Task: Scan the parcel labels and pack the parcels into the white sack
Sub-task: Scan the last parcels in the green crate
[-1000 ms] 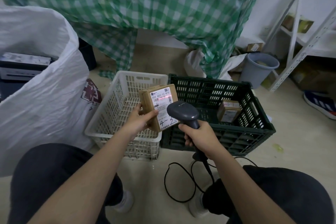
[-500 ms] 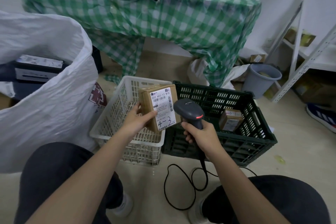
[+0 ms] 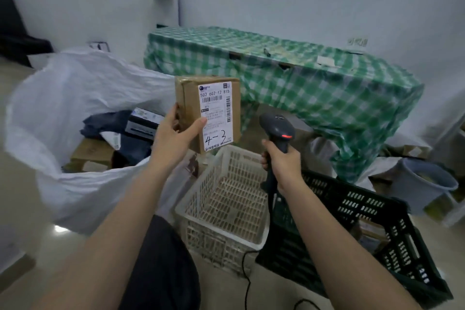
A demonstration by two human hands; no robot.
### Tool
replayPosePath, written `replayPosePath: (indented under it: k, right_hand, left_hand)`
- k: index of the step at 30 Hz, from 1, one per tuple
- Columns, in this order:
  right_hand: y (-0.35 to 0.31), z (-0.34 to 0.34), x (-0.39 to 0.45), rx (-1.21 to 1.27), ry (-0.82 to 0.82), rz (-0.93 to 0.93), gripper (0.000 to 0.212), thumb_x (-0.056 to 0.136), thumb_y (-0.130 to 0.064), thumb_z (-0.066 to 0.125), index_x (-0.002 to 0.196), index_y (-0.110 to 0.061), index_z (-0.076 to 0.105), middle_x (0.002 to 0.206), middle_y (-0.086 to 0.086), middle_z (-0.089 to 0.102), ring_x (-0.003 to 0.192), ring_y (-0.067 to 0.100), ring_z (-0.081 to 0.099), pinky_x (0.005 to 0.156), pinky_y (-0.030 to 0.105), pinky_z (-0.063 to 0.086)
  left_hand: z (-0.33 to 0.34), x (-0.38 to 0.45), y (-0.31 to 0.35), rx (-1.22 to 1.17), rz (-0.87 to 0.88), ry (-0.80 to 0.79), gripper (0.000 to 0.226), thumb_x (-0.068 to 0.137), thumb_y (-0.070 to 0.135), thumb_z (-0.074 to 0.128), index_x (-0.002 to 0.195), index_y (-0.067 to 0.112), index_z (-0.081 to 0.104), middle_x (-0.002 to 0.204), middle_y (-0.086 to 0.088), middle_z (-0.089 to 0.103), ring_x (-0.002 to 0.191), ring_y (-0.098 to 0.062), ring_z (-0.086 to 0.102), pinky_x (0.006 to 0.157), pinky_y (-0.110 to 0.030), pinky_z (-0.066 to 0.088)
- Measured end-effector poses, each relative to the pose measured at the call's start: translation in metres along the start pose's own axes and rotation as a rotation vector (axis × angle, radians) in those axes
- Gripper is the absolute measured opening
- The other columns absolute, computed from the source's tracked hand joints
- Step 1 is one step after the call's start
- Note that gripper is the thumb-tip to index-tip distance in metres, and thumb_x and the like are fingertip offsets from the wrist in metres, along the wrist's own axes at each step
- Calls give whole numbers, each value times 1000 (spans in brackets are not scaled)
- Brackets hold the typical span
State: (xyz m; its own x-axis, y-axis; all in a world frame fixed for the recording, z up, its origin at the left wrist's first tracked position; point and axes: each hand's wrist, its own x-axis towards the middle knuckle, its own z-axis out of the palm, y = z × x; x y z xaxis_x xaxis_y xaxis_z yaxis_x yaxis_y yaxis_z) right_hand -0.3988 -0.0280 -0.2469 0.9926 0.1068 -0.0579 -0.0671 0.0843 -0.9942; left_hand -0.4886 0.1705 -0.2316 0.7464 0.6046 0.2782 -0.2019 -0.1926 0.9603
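My left hand (image 3: 173, 136) grips a small brown cardboard parcel (image 3: 191, 103) whose white label, marked "4-3", faces me. The parcel is raised above the far rim of the white basket, just right of the mouth of the white sack (image 3: 75, 88). The sack stands open at the left, with several boxes and dark items inside. My right hand (image 3: 281, 161) holds a dark handheld barcode scanner (image 3: 276, 128) by its handle, upright, to the right of the parcel; a red light glows on the scanner's head.
A white plastic basket (image 3: 226, 211) sits on the floor in front of me, with a dark green crate (image 3: 357, 229) to its right. Behind stands a table under a green checked cloth (image 3: 314, 88). A grey bin (image 3: 425, 184) is at far right. The scanner's cable trails on the floor.
My left hand lifted the parcel up and leftward toward the sack's mouth. My head turned up and left, so the sack's inside shows now. The scanner no longer points at the label.
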Motion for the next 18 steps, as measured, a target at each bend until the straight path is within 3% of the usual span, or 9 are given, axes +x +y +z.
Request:
replayPosePath:
  k: [4, 7, 10, 13, 16, 18]
  right_hand:
    - [-11, 45, 12, -41, -47, -1, 15, 88, -17, 68, 82, -5, 60, 62, 7, 58, 52, 15, 54, 54, 28, 47]
    - [-11, 65, 19, -43, -66, 8, 16, 88, -17, 69, 81, -6, 60, 61, 7, 58, 53, 16, 53, 55, 29, 47]
    - [-6, 73, 22, -47, -66, 30, 16, 88, -16, 69, 79, -6, 60, 60, 7, 57, 51, 16, 52, 54, 27, 46]
    - [1, 65, 25, -67, -60, 49, 15, 87, -15, 70, 80, -5, 61, 62, 8, 59, 53, 16, 53, 53, 26, 46]
    - [12, 43, 30, -89, -45, 73, 14, 89, -14, 68, 79, -6, 61, 62, 8, 58, 55, 17, 53, 55, 28, 45]
    - [22, 22, 35, -100, -15, 89, 14, 90, -13, 66, 79, -6, 60, 63, 8, 58, 54, 17, 52, 54, 27, 45]
  left_hand:
    - [-59, 37, 17, 95, 87, 158, 53, 80, 44, 72, 129, 38, 50, 120, 12, 65, 110, -11, 63, 86, -37, 56]
    - [-98, 71, 8, 564, 72, 288, 76, 75, 63, 66, 140, 36, 38, 135, 5, 51, 119, -18, 54, 96, -45, 48]
    - [-118, 96, -19, 884, -152, 101, 67, 85, 55, 60, 141, 22, 41, 141, -8, 44, 120, -31, 51, 97, -46, 45]
    - [-112, 99, -33, 718, -179, 26, 51, 91, 41, 59, 137, 22, 51, 138, -4, 54, 122, -26, 52, 101, -41, 43]
    - [-79, 89, -20, 441, -73, 50, 40, 96, 28, 56, 135, 20, 53, 127, 6, 55, 106, -8, 56, 81, -13, 41]
    - [-51, 78, -12, 343, -3, 12, 36, 97, 25, 56, 132, 21, 54, 126, 8, 56, 106, -3, 56, 78, -10, 42]
